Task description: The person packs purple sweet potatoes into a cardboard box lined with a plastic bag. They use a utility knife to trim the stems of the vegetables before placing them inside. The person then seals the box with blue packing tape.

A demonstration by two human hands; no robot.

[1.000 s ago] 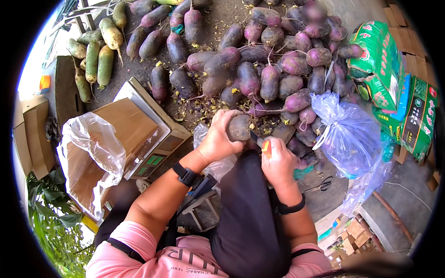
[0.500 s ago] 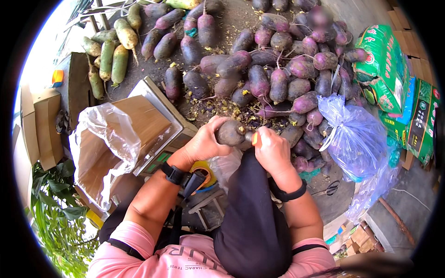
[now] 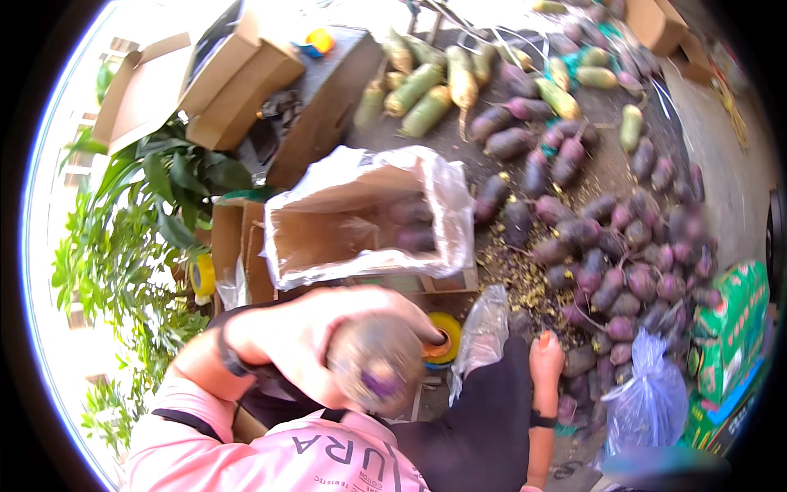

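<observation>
My left hand [image 3: 299, 332] is wrapped round a large purple-brown radish [image 3: 373, 348], raised close in front of my chest. A bare purple patch [image 3: 382, 380] shows on its lower end, which faces up toward me. Over by my knee, my right hand [image 3: 545, 361] is closed on a small knife, of which only a bit of the orange handle [image 3: 544, 336] shows; its blade cannot be made out. Just beyond my left hand stands a cardboard box lined with clear plastic [image 3: 447, 193]. Inside it lie purple radishes [image 3: 416, 239], partly in shadow.
Many purple radishes [image 3: 639, 283] lie heaped at right, among yellowish trimmings [image 3: 525, 279]. Green radishes [image 3: 426, 111] lie at the back. A tied blue plastic bag [image 3: 648, 398] and green sacks [image 3: 730, 328] stand at right. Tape rolls [image 3: 447, 340] sit beside my leg; plants [image 3: 139, 279] grow at left.
The view has turned left. My left hand has drawn the radish away from my right hand, toward my chest and left. The knife is off the radish. The liner box now shows its open top.
</observation>
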